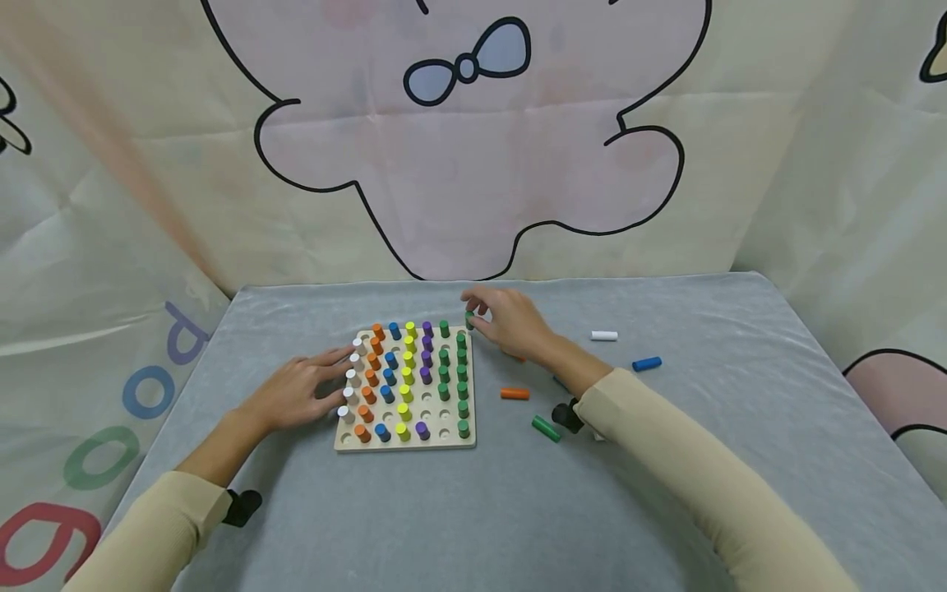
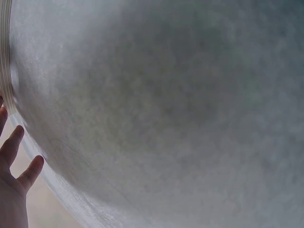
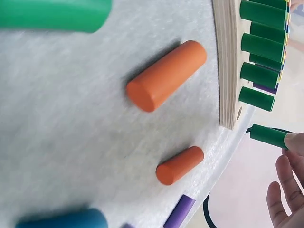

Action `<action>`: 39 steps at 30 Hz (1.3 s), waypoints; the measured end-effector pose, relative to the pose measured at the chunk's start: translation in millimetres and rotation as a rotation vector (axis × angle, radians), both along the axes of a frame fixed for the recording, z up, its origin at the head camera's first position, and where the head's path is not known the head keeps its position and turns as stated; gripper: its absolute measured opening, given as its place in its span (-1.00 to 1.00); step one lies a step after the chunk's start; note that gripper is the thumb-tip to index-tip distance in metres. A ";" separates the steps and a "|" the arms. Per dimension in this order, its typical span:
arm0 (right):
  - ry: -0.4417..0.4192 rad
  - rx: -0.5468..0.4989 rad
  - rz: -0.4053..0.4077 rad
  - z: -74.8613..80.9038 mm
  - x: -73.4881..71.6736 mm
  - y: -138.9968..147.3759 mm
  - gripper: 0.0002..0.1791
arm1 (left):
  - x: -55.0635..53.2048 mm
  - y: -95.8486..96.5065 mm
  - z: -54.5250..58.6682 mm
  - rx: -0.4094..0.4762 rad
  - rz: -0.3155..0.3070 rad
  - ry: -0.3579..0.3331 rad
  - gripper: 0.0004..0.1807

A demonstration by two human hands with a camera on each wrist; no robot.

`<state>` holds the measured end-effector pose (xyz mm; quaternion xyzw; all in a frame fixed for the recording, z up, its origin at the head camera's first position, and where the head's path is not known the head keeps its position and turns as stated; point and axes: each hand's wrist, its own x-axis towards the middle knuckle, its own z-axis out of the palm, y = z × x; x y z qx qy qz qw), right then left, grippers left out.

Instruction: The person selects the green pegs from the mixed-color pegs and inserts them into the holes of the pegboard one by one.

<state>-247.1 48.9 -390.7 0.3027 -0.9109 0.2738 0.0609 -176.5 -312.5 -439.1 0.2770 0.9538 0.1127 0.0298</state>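
Observation:
A wooden pegboard (image 1: 405, 447) stands on the cloth, with columns of white, orange, blue, yellow, purple and green pegs and some bare holes. My right hand (image 1: 510, 321) pinches a green peg (image 1: 469, 320) between thumb and fingers just above the board's far right corner. In the right wrist view this green peg (image 3: 267, 136) is off the board, beyond the end of the green column. At the board's left edge is my left hand (image 1: 299, 390), its fingers spread beside the white pegs (image 1: 353, 378). Only part of the left hand (image 2: 16, 175) shows in the left wrist view.
Loose pegs lie right of the board: an orange peg (image 1: 515, 394), a green peg (image 1: 546, 428), a white peg (image 1: 603, 336) and a blue peg (image 1: 647, 363). The right forearm partly covers others, including a purple peg (image 3: 179, 211). Grey cloth (image 1: 414, 518) covers the table.

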 end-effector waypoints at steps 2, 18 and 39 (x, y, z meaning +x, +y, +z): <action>0.001 -0.007 -0.003 -0.9 -1.2 -2.3 -0.66 | 0.0 0.4 0.8 0.001 0.004 -0.004 -0.40; -0.040 -0.014 -0.016 -7.2 -5.5 -14.0 -0.67 | 0.3 0.3 1.4 0.000 -0.006 0.005 -0.41; -0.066 0.005 -0.019 -11.8 -6.6 -18.3 -0.66 | -0.7 -1.0 0.9 -0.006 -0.009 -0.004 -0.40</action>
